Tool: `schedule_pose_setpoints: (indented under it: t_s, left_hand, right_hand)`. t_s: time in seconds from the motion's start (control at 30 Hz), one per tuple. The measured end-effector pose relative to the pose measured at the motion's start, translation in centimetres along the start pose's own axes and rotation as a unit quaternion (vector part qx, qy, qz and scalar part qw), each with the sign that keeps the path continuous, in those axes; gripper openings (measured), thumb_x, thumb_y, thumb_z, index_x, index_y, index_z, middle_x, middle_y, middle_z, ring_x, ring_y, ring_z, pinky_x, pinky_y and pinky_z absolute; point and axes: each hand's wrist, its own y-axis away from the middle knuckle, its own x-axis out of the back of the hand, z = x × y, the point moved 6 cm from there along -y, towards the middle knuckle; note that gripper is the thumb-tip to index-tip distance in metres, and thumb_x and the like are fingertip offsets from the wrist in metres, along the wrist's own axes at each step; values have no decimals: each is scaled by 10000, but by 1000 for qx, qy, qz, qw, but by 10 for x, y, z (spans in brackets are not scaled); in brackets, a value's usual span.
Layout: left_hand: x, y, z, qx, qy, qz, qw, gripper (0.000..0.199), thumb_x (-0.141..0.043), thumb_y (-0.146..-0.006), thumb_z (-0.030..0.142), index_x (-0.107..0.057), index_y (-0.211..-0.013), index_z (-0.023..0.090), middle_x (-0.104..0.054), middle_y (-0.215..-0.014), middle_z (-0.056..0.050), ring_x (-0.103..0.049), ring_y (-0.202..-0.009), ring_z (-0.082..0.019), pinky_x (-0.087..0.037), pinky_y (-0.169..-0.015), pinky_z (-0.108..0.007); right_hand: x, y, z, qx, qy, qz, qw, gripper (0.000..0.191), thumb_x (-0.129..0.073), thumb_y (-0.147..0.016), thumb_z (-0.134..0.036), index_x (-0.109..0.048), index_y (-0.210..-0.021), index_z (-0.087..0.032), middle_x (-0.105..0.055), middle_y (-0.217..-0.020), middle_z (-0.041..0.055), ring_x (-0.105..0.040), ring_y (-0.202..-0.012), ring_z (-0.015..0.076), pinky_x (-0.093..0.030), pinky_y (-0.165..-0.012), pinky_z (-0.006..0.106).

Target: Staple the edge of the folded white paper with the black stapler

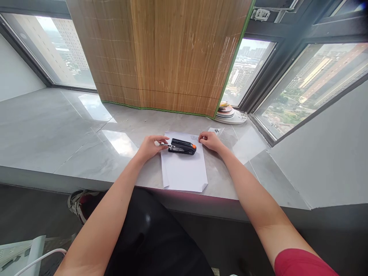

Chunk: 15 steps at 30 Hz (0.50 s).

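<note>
A black stapler [184, 147] with an orange patch at its right end lies on a stack of white paper [184, 172]. At its left end my left hand [150, 148] has thumb and fingers closed around a small silvery metal piece [163, 144]. Whether that piece is joined to the stapler I cannot tell. My right hand [211, 141] rests at the paper's upper right edge, fingers curled and pressed together. What they may hold is hidden. Small dark marks [194, 137] show on the paper beside these fingertips.
The paper lies on a grey tiled window ledge [86, 153], its bottom corners folded. A clear plastic packet [216, 131] is behind my right hand. Stacked plates [227, 113] stand by the window, next to a hanging bamboo blind [172, 57]. The ledge's front edge is near my legs.
</note>
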Motion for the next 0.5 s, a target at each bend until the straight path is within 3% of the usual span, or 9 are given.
schedule_pose_setpoints:
  t_s: [0.33, 0.5]
  left_hand:
    - [7, 4, 0, 14, -19, -7, 1000, 315, -867, -826, 332, -858, -1133, 263, -853, -1070, -47, -760, -1016, -246, -587, -981, -393]
    - [20, 7, -5, 20, -40, 8, 999, 306, -864, -821, 317, -856, -1124, 274, -852, -1030, -36, -736, -967, -234, -581, -956, -397]
  right_hand:
    - [0, 0, 0, 16, 15, 6, 1000, 149, -581, -756, -188, -723, -729, -224, -732, -823, 24, -572, -739, 194, -441, -758, 342]
    - [12, 7, -22, 62, -3, 44, 997, 148, -634, -863, -286, -752, -800, -223, -737, -878, 37, -555, -721, 185, -458, -766, 352]
